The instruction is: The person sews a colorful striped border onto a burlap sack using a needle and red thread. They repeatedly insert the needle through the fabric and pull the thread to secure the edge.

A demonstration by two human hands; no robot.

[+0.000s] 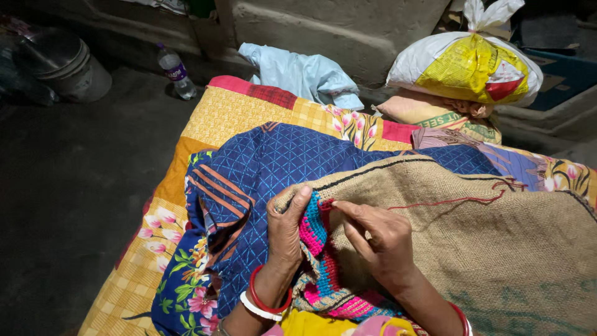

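Head view: the left hand (285, 231) grips the folded edge of a burlap sack (472, 230), thumb on top, right by a band of pink and blue stitching (314, 233). The right hand (379, 239) pinches red thread (448, 202) at that edge. All of it sits on a blue quilt (261, 168) over a yellow patchwork quilt (224, 115). Past the quilt's far edge are a plastic bottle (175, 70), a metal bucket (62, 62) and a tied bag (466, 65).
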